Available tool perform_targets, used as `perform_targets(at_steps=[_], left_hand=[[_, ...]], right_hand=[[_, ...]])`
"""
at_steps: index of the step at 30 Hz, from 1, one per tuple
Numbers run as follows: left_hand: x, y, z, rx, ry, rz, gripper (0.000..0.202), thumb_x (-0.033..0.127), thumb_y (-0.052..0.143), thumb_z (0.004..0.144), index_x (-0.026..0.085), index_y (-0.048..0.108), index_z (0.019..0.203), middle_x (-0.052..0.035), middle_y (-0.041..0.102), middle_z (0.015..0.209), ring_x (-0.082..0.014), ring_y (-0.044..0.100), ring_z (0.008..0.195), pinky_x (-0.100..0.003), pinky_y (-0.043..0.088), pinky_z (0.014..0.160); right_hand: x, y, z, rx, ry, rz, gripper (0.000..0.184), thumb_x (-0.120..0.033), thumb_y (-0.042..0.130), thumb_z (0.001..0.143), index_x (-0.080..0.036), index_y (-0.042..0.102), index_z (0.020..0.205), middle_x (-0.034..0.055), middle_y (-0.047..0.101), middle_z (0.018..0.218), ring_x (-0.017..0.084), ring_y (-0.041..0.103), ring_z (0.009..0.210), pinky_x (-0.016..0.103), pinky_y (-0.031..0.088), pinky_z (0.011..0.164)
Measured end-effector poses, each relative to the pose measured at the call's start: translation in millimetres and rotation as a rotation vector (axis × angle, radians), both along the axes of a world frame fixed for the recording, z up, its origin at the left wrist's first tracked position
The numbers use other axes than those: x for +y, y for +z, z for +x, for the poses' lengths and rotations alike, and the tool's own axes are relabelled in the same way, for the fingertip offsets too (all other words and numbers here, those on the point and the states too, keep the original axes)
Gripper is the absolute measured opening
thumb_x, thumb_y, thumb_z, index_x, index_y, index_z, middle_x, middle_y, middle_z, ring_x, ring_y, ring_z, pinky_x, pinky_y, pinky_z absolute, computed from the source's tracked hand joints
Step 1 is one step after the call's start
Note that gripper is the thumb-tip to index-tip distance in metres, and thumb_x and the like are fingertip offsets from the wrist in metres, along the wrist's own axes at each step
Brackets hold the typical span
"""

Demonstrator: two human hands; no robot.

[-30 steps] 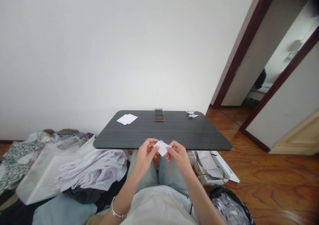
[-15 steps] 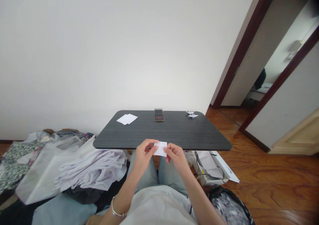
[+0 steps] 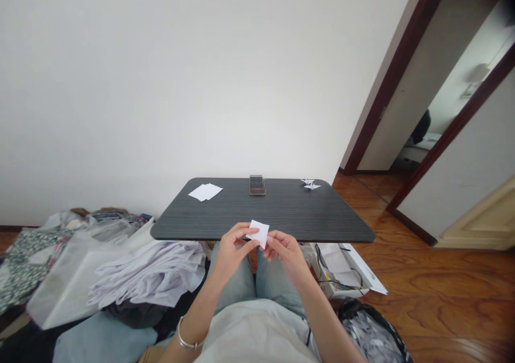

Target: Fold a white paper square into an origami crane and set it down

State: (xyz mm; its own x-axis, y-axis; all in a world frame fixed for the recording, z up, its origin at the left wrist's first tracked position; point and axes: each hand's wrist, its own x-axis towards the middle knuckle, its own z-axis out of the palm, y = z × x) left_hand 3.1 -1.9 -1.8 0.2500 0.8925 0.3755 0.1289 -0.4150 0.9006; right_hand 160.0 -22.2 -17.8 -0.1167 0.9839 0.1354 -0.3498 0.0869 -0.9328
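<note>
A small folded square of white paper point(image 3: 259, 232) is held up just in front of the table's near edge, tilted with one corner toward the top. My left hand point(image 3: 234, 245) pinches its left side between thumb and fingers. At the lower right edge, my right hand point(image 3: 282, 247) has thumb and fingertips closed on the paper. On the dark table point(image 3: 241, 213) beyond lie a stack of white paper sheets point(image 3: 205, 192) at the left and folded paper cranes point(image 3: 310, 185) at the far right.
A phone on a stand point(image 3: 257, 185) sits at the table's back middle. Piled clothes point(image 3: 153, 272) and plastic bags lie at the left. On the right are a white box point(image 3: 341, 277) with cables and a black bag point(image 3: 374, 333) of grey scraps. A wall rises behind the table.
The folded paper has turned from level to tilted and moved slightly upward. My left fingers have shifted along its left side, my right fingers to its lower right edge.
</note>
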Motion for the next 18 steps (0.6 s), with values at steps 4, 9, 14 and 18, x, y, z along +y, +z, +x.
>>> perform_targets(at_steps=[4, 9, 14, 18], left_hand=[[0.2, -1.8, -1.0, -0.007, 0.002, -0.012, 0.023, 0.026, 0.065, 0.073, 0.017, 0.07, 0.094, -0.0103, 0.061, 0.107, -0.0211, 0.06, 0.094, -0.024, 0.05, 0.068], [-0.1, -2.7, -0.6, -0.004, -0.011, -0.007, 0.024, 0.026, 0.064, 0.075, 0.018, 0.069, 0.096, -0.0106, 0.06, 0.108, -0.0211, 0.06, 0.095, -0.026, 0.05, 0.07], [0.6, -2.0, -0.9, 0.011, -0.005, -0.006, 0.023, 0.026, 0.064, 0.074, 0.018, 0.07, 0.095, -0.0103, 0.061, 0.107, -0.021, 0.06, 0.094, -0.025, 0.05, 0.069], [0.9, -2.9, -1.0, 0.01, -0.004, -0.008, 0.024, 0.028, 0.063, 0.075, 0.018, 0.07, 0.096, -0.0102, 0.06, 0.108, -0.0209, 0.06, 0.095, -0.025, 0.051, 0.069]], right_hand=[[0.6, -2.4, 1.0, 0.014, 0.011, 0.001, 0.022, -0.035, 0.069, 0.069, -0.015, 0.065, 0.077, 0.002, 0.066, 0.064, 0.009, 0.056, 0.048, 0.018, 0.044, 0.044], [1.5, -4.3, 1.8, 0.024, 0.008, 0.013, 0.021, -0.032, 0.071, 0.067, -0.015, 0.065, 0.077, 0.0017, 0.067, 0.063, 0.009, 0.056, 0.048, 0.017, 0.044, 0.044], [1.3, -4.7, 2.4, 0.007, 0.008, 0.03, 0.021, -0.032, 0.07, 0.067, -0.015, 0.066, 0.079, 0.0023, 0.067, 0.064, 0.01, 0.057, 0.048, 0.018, 0.045, 0.044], [1.5, -5.0, 2.0, 0.005, 0.002, 0.032, 0.021, -0.032, 0.071, 0.066, -0.015, 0.065, 0.078, 0.002, 0.067, 0.063, 0.01, 0.057, 0.048, 0.018, 0.044, 0.043]])
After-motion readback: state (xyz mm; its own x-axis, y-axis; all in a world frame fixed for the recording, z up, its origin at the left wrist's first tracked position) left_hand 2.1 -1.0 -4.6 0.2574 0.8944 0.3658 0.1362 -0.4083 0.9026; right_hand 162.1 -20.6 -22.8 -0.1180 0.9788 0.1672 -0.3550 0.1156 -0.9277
